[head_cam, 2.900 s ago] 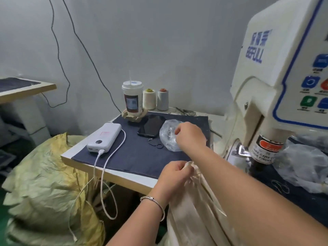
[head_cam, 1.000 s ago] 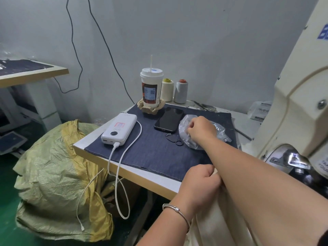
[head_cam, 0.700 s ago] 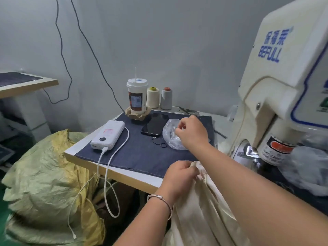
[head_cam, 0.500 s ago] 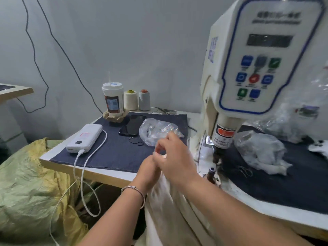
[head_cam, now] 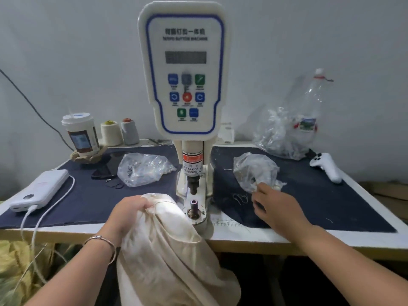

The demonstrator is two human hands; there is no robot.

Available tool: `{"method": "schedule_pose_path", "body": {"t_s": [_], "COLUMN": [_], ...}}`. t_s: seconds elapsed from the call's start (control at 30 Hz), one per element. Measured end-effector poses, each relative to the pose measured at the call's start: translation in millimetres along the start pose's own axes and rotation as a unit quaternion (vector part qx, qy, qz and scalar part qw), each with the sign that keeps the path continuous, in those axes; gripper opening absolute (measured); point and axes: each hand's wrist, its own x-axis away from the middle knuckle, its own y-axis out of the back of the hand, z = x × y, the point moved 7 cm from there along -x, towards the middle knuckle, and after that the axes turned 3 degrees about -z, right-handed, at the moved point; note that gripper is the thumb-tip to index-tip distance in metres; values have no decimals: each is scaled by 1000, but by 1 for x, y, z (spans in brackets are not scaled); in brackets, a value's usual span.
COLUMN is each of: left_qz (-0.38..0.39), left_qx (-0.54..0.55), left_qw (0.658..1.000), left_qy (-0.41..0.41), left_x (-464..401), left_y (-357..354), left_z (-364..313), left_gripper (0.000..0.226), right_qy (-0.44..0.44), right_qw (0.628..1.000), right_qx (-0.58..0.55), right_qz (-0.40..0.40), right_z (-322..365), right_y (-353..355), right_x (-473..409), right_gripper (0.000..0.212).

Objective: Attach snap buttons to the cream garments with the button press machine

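Note:
The white button press machine (head_cam: 184,69) stands in the middle of the table, its lower die post (head_cam: 194,207) bare. A cream garment (head_cam: 163,246) hangs over the table's front edge, and my left hand (head_cam: 129,214) grips its bunched top just left of the post. My right hand (head_cam: 274,208) reaches to the right, its fingertips at the mouth of a clear plastic bag of snap parts (head_cam: 254,170); whether they pinch anything is hidden. A second clear bag of parts (head_cam: 143,168) lies left of the machine.
A dark cloth (head_cam: 320,202) covers the table. On the left are a white power bank (head_cam: 39,189) with cable, a phone (head_cam: 103,171), a drink cup (head_cam: 80,134) and two thread cones (head_cam: 120,132). On the right are a white controller (head_cam: 326,166) and a large crumpled bag (head_cam: 287,133).
My right hand left the left bag of parts, crossed in front of the machine and now reaches the right bag. The view swung right to face the machine. My left hand kept hold of the garment.

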Motion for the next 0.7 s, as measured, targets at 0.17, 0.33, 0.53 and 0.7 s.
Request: {"method": "schedule_pose_path", "body": {"t_s": [0.17, 0.33, 0.53, 0.7], "left_qz": [0, -14, -19, -23], "left_qx": [-19, -17, -30, -37], "left_qw": [1000, 1000, 999, 999], "left_qy": [-13, 2, -6, -21], "left_x": [-6, -17, -18, -17], "left_y": [1, 4, 5, 5], "left_z": [4, 18, 18, 15], "left_gripper": [46, 22, 36, 39], "right_qy": [74, 100, -145, -184], "right_qw": [986, 980, 954, 952], "right_qx": [80, 55, -239, -225], "right_qz": [124, 165, 112, 98], "right_z": [-4, -5, -34, -27], "right_y": [-29, -30, -30, -42], "right_x": [-9, -6, -2, -4], "right_gripper": [25, 20, 10, 10]}}
